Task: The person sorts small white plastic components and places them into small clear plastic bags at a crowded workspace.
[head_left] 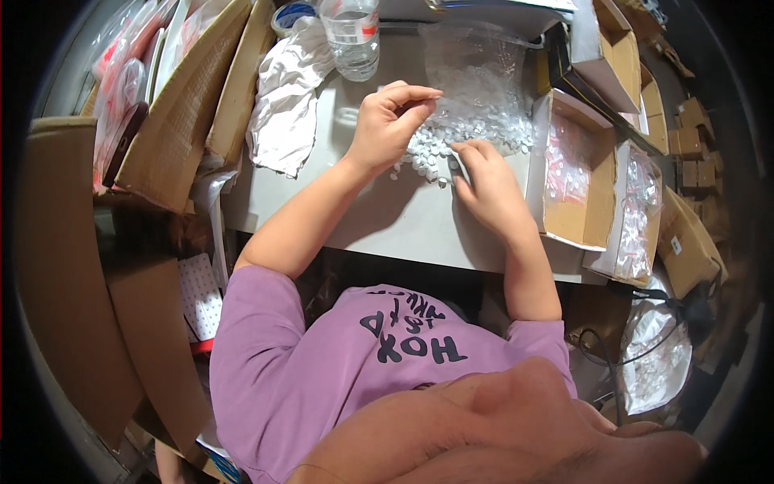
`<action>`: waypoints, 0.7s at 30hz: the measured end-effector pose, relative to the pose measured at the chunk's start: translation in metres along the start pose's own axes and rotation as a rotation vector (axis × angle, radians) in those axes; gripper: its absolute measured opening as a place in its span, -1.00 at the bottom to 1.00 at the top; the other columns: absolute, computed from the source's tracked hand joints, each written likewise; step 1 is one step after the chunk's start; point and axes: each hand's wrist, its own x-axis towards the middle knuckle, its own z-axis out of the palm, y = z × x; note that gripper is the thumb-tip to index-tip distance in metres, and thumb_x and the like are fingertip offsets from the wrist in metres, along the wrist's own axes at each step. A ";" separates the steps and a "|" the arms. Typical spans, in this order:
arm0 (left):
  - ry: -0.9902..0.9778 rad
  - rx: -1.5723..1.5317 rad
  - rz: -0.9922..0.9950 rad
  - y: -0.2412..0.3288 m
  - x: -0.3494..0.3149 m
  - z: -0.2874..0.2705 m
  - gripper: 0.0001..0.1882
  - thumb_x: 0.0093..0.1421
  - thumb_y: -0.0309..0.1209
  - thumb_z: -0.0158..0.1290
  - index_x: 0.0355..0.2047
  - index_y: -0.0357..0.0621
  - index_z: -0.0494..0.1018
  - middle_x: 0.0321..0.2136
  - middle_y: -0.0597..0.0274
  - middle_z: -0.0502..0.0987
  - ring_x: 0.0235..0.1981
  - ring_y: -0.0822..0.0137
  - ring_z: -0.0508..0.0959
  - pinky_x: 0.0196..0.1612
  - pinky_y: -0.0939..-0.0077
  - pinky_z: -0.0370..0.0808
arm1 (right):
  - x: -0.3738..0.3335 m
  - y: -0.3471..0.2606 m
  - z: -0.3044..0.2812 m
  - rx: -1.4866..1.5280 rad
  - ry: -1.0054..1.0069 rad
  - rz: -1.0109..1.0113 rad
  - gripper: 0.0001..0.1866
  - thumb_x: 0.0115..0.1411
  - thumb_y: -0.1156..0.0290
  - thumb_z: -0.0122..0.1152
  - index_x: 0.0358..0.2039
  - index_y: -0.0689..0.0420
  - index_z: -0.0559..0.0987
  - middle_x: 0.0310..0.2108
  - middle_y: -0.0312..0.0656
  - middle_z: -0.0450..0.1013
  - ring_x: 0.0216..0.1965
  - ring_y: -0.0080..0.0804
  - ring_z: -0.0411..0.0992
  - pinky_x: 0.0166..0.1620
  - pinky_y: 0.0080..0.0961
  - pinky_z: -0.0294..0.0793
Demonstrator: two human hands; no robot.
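A loose heap of small white disc-like pieces lies on the pale table, spilling from the mouth of a clear plastic bag. My left hand is raised at the heap's left side, thumb and forefinger pressed together beside the bag. Whatever is in that pinch is too small to make out. At the near right edge of the pieces is my right hand. Its thumb and forefinger are apart, the fingertips at the pieces, and no object shows held in it.
A clear plastic cup of liquid and a crumpled white cloth stand back left. Open cardboard trays with small clear bags line the right edge. Tall cardboard boxes crowd the left. A blue tape roll sits behind the cloth.
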 end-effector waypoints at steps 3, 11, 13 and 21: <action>0.015 0.047 0.045 -0.004 0.001 0.001 -0.81 0.19 -0.52 0.08 -0.19 -0.32 0.52 -0.47 0.29 0.53 -0.44 0.55 0.47 -0.34 0.69 0.42 | 0.003 -0.003 0.007 -0.044 -0.007 -0.120 -0.56 -0.06 0.62 0.05 -0.07 0.22 0.45 -0.03 -0.02 0.32 0.00 -0.01 0.30 0.08 -0.29 0.33; 0.006 -0.028 -0.061 0.007 0.002 -0.007 -0.80 0.23 -0.37 0.09 -0.46 -0.26 0.42 -0.63 0.40 0.43 -0.63 0.66 0.32 -0.58 0.75 0.25 | 0.007 0.000 -0.004 0.140 -0.146 -0.096 -0.68 -0.05 0.63 0.01 -0.20 0.24 0.47 -0.19 -0.01 0.40 -0.08 -0.05 0.35 0.01 -0.28 0.34; 0.033 -0.045 -0.048 0.010 0.003 -0.006 -0.75 0.23 -0.35 0.10 -0.54 -0.19 0.37 -0.70 0.47 0.35 -0.68 0.69 0.26 -0.64 0.76 0.18 | 0.008 0.004 -0.001 0.141 -0.096 -0.087 -0.67 -0.05 0.61 0.03 -0.19 0.24 0.47 -0.20 -0.02 0.40 -0.11 -0.06 0.36 0.01 -0.29 0.34; 0.107 -0.163 -0.017 -0.003 0.006 0.000 -0.83 0.19 -0.41 0.13 -0.40 -0.30 0.53 -0.61 0.37 0.48 -0.56 0.63 0.37 -0.49 0.73 0.32 | 0.004 0.002 -0.005 0.076 -0.153 -0.095 -0.67 -0.07 0.46 0.24 -0.22 0.22 0.53 -0.21 -0.06 0.41 -0.12 -0.10 0.38 -0.01 -0.33 0.36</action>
